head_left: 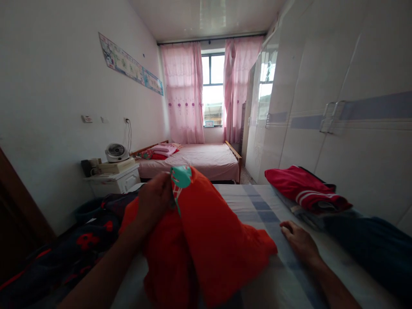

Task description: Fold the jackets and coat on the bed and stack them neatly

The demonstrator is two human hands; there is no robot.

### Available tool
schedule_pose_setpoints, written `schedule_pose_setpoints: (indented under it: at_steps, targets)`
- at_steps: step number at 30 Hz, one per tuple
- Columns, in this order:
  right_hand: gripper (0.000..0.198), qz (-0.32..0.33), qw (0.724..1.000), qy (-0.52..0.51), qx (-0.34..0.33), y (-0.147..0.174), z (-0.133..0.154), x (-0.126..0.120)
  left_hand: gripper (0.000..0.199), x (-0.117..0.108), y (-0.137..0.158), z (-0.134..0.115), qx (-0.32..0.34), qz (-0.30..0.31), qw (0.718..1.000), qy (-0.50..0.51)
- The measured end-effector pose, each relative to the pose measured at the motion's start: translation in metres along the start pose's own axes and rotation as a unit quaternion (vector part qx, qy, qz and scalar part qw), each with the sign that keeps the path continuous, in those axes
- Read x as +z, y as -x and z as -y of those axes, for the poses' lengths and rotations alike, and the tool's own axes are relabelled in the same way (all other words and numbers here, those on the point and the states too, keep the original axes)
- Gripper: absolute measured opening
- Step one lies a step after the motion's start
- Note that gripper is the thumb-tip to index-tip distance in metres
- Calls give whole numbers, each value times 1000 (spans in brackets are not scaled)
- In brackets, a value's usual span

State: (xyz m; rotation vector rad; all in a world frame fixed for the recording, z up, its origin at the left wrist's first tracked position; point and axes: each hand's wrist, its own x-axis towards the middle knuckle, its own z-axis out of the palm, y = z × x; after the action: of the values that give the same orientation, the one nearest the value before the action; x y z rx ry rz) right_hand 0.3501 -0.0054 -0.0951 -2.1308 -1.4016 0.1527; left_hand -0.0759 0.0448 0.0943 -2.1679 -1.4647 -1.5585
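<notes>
An orange-red shirt (212,227) with a green and white print hangs in folds over the near bed. My left hand (157,195) is closed on its upper edge beside the print, lifting that part up. The lower part of the shirt spreads towards the right. My right hand (298,240) is apart from the shirt, low over the striped bed sheet (257,204). Its fingers are curled together, and nothing shows in them.
Folded clothes with a red striped garment (302,189) lie on the right, near a dark teal cloth (370,244). Dark patterned clothes (86,244) lie on the left. A fan (116,152) stands on a white cabinet (125,182). White wardrobes (305,86) line the right wall; a pink-sheeted bed (202,161) stands beyond.
</notes>
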Motion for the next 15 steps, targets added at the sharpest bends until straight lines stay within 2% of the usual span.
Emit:
schedule_pose_setpoints:
  at_steps: [1,2,3,5,6,7,8,9,10,11,12,15]
  targets:
    - [27,1,1000,3,2,0,1,0,29,-2,4,2,4,58,998,18]
    - [27,1,1000,6,5,1,2,0,28,-5,8,4,-5,87,996,35]
    - [26,1,1000,7,5,1,3,0,26,-10,11,5,-28,68,996,52]
    - [26,-1,1000,11,5,1,3,1,23,-18,13,4,-84,-57,992,79]
    - [26,-2,1000,14,6,1,3,1,23,-21,13,3,-98,-89,987,92]
    - [26,-3,1000,17,8,1,3,1,24,-22,12,3,-100,-69,987,106]
    - [27,-2,1000,19,10,1,4,1,26,-21,12,4,-92,0,989,118]
    - [27,0,1000,21,12,2,4,1,28,-17,12,6,-78,96,985,124]
    - [27,3,1000,23,14,2,4,1,31,-11,14,8,-66,189,972,121]
    - [27,5,1000,24,17,2,5,1,33,-4,17,11,-59,252,960,108]
    - [27,7,999,25,20,2,5,1,33,4,21,14,-54,281,954,87]
    - [26,9,999,29,25,2,6,1,38,29,39,23,-35,278,960,3]
